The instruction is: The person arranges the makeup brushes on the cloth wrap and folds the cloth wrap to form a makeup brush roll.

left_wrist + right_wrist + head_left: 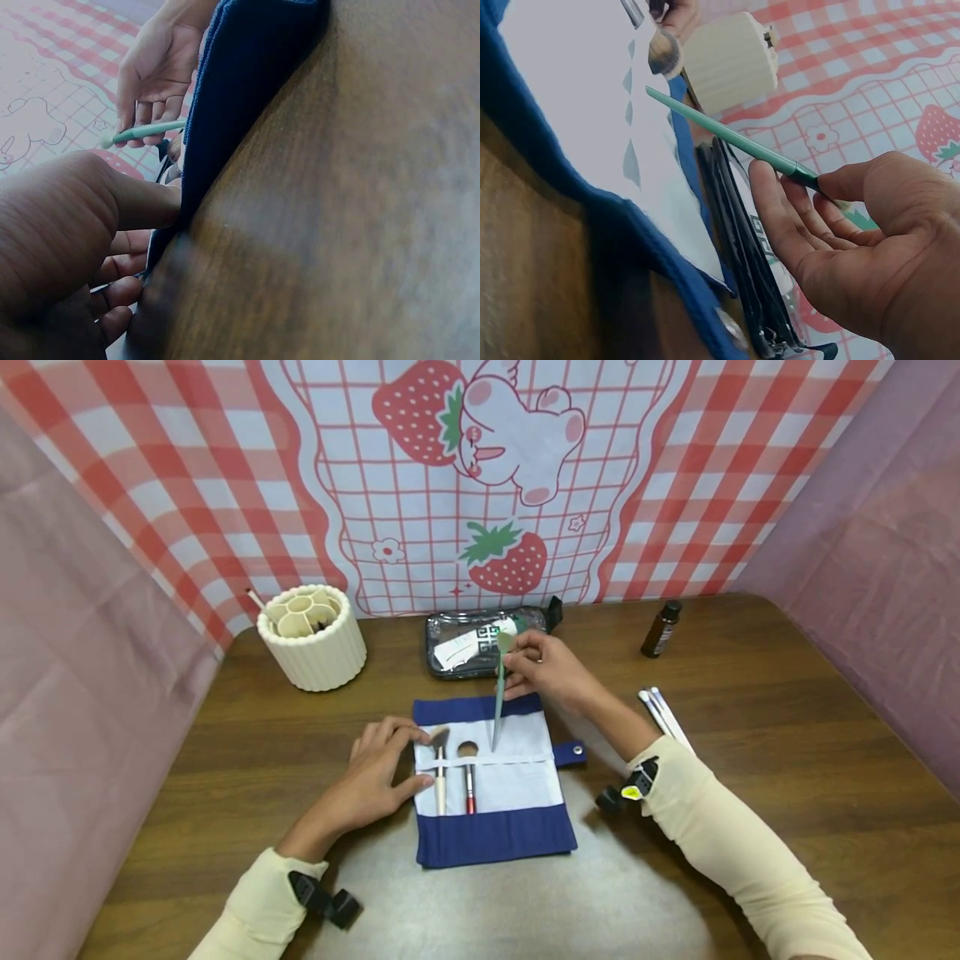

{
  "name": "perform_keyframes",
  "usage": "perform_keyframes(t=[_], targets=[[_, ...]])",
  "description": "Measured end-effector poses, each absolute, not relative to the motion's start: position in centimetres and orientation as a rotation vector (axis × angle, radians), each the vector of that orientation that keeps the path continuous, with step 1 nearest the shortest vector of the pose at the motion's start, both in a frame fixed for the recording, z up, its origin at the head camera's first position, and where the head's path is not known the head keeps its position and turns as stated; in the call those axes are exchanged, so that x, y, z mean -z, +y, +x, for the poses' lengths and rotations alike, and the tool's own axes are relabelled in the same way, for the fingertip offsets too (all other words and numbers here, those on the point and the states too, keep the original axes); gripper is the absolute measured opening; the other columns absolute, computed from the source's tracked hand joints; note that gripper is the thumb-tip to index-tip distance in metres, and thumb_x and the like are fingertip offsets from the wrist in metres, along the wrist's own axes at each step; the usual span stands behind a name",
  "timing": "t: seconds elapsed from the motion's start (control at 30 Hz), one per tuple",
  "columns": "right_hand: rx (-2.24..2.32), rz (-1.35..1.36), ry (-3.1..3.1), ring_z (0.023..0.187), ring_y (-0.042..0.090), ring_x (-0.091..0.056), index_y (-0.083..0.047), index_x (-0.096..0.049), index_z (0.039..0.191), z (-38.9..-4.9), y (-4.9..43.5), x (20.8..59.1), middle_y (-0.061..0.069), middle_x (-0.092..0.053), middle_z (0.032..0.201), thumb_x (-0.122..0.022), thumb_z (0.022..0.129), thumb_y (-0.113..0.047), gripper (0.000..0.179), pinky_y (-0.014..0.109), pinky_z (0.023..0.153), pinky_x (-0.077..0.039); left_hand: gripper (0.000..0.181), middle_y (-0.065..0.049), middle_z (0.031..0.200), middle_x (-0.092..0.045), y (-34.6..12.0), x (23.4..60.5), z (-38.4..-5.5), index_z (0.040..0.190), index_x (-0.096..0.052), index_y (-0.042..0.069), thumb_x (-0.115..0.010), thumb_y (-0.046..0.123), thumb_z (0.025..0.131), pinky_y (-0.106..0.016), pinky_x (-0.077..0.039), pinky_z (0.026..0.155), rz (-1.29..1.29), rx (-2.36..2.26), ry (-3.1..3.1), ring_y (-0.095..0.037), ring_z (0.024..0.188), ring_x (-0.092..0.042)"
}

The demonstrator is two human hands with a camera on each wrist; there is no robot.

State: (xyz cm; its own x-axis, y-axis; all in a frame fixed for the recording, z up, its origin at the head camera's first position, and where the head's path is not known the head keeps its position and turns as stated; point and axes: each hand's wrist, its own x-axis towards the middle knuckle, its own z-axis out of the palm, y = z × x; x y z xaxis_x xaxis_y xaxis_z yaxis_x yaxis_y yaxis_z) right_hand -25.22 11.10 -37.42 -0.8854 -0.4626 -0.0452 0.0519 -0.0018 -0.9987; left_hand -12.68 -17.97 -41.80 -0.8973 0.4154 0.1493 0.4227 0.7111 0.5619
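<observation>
A navy and white brush roll point(495, 837) lies unfolded on the table. My right hand point(551, 670) pinches a green makeup brush point(727, 135) near its bristle end, above the upper part of the roll. The handle tip points down at the white cloth, close to the elastic band. On the roll's left edge rest the thumb and fingertips of my left hand point(373, 779). Two brushes are tucked under the band: one with a cream handle point(440, 793) beside my left fingers, and one with a red handle point(470, 777) to its right.
Behind the roll is a clear pouch point(468, 647) holding a white tube. A cream ribbed holder point(318, 647) stands back left. On the right are a dark bottle point(662, 629) and white-handled brushes point(663, 718), partly hidden by the right arm. A snap strap point(570, 753) sticks out rightward.
</observation>
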Motion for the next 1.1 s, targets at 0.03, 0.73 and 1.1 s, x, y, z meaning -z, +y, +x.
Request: perform_keyframes(t=[0.03, 0.73, 1.1], targets=[[1.943, -0.422, 1.914, 0.082, 0.031, -0.070, 0.006, -0.046, 0.121, -25.2, 11.0, 37.5, 0.039, -0.054, 0.116, -0.053, 0.104, -0.006, 0.021, 0.048, 0.078, -0.057, 0.046, -0.008, 0.136, -0.046, -18.0, 41.8, -12.7, 0.127, -0.058, 0.014, -0.077, 0.031, 0.089, -0.052, -0.028, 0.095, -0.708, 0.955, -2.895, -0.033, 0.123, -0.037], [1.906, -0.289, 1.838, 0.080, 0.028, -0.068, 0.007, -0.045, 0.122, -24.8, 10.5, 38.4, 0.042, -0.054, 0.121, -0.051, 0.104, -0.004, 0.022, 0.047, 0.081, -0.056, 0.046, -0.008, 0.136, -0.046, -18.0, 41.7, -12.7, 0.127, -0.058, 0.013, -0.078, 0.030, 0.089, -0.052, -0.028, 0.095, -0.708, 0.959, -2.893, -0.034, 0.123, -0.037], [1.804, -0.337, 1.741, 0.079, 0.033, -0.069, 0.007, -0.043, 0.128, -24.1, 10.4, 38.9, 0.039, -0.060, 0.114, -0.052, 0.103, -0.002, 0.028, 0.051, 0.079, -0.056, 0.046, -0.007, 0.137, -0.045, -18.1, 41.9, -12.8, 0.128, -0.057, 0.015, -0.077, 0.031, 0.090, -0.052, -0.028, 0.095, -0.715, 0.946, -2.898, -0.033, 0.123, -0.037]])
